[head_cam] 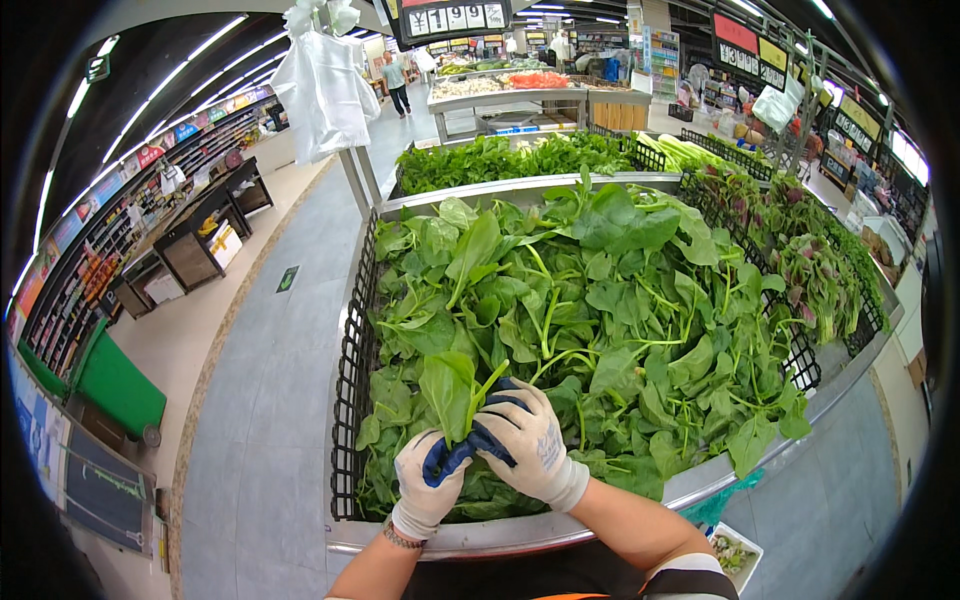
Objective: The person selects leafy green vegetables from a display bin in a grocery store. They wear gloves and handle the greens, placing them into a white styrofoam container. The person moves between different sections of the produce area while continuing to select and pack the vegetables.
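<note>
Both of my hands wear white work gloves with dark blue palms and meet over the near left part of a heap of leafy greens (592, 300). My left hand (435, 472) pinches the base of a green leaf (448, 390) that stands upright. My right hand (529, 442) touches it from the right, its fingers curled around a green stem (480, 397) beside the leaf. Whether leaf and stem belong to one sprig cannot be told. The heap fills a metal-edged display bin with a black plastic lattice divider (351, 412) on its left side.
Beyond the bin lie more greens (510, 159); red-green leafy bunches (814, 277) are at the right. Clear plastic bags (322, 90) hang from a post at the upper left. A white box of scraps (735, 559) stands below right. A person (394, 82) is in the far aisle.
</note>
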{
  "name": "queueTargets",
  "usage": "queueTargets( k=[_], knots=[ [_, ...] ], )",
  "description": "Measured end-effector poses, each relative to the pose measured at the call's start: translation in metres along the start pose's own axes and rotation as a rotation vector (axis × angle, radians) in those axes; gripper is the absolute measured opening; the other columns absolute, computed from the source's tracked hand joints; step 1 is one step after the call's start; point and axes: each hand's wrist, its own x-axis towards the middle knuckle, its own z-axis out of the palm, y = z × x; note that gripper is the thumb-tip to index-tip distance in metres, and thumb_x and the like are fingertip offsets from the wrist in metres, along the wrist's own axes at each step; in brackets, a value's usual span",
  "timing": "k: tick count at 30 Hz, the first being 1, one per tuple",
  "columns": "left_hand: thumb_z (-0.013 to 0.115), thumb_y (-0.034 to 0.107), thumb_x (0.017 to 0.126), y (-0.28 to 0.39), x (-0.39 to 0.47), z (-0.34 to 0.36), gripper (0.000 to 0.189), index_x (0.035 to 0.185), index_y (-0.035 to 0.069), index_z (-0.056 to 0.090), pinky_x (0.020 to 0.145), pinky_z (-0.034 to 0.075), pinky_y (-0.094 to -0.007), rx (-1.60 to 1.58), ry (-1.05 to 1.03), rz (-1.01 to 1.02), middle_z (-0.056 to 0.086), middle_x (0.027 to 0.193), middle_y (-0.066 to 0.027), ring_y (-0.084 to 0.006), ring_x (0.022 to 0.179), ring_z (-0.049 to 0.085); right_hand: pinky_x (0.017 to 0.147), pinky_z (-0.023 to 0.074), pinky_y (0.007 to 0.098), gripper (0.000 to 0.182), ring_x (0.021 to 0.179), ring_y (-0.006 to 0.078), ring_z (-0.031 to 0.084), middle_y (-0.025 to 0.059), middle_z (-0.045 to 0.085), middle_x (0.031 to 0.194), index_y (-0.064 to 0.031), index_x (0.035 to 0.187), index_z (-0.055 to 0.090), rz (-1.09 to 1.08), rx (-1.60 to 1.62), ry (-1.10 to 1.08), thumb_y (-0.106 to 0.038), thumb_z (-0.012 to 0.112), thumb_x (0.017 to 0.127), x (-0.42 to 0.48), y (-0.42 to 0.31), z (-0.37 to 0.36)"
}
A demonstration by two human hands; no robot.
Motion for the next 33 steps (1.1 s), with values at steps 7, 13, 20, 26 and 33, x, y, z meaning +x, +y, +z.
queueTargets(
  k=[7,13,20,26,33],
  knots=[
    [0.076,0.003,0.068,-0.0049,-0.0024,0.0004,0.026,0.093,-0.001,0.068,0.072,0.052,-0.0397,0.007,-0.003,-0.009,0.067,0.085,-0.0191,-0.0403,0.078,0.063,0.107,0.0384,0.0518,0.037,0.107,0.0310,0.057,0.0083,0.064,0.104,-0.0074,0.107,0.066,0.006,0.001,0.003,-0.015,0.074,0.072,-0.0007,-0.0009,0.0005],
    [0.075,0.003,0.073,-0.0032,-0.0006,0.0017,0.019,0.089,-0.002,0.067,0.069,0.050,-0.0360,0.017,0.016,0.039,0.065,0.082,-0.0164,-0.0337,0.072,0.062,0.107,0.0387,0.0516,0.037,0.108,0.0309,0.058,0.0082,0.064,0.105,-0.0078,0.107,0.066,0.012,0.004,0.001,-0.015,0.074,0.072,-0.0008,-0.0008,0.0005],
    [0.075,0.002,0.070,-0.0017,-0.0002,0.0013,0.024,0.094,-0.001,0.068,0.072,0.052,-0.0390,-0.001,-0.011,-0.008,0.067,0.085,-0.0186,-0.0394,0.078,0.064,0.106,0.0398,0.0531,0.040,0.106,0.0330,0.058,0.0095,0.064,0.104,-0.0064,0.107,0.066,-0.003,0.014,0.016,-0.014,0.075,0.069,-0.0012,0.0010,0.0009],
    [0.075,0.002,0.070,-0.0032,-0.0016,0.0021,0.025,0.094,-0.001,0.068,0.072,0.051,-0.0389,-0.003,0.023,0.001,0.067,0.087,-0.0194,-0.0398,0.078,0.063,0.106,0.0397,0.0525,0.039,0.106,0.0322,0.058,0.0090,0.064,0.104,-0.0067,0.107,0.066,0.000,0.018,0.013,-0.014,0.075,0.070,-0.0003,0.0004,0.0011],
    [0.075,0.003,0.071,-0.0019,-0.0021,0.0021,0.025,0.095,-0.001,0.068,0.072,0.051,-0.0385,-0.024,0.033,0.007,0.066,0.086,-0.0196,-0.0397,0.078,0.063,0.107,0.0390,0.0517,0.036,0.107,0.0308,0.058,0.0082,0.064,0.104,-0.0074,0.107,0.066,0.007,0.013,0.008,-0.015,0.074,0.073,-0.0006,-0.0020,-0.0010]
  ],
)
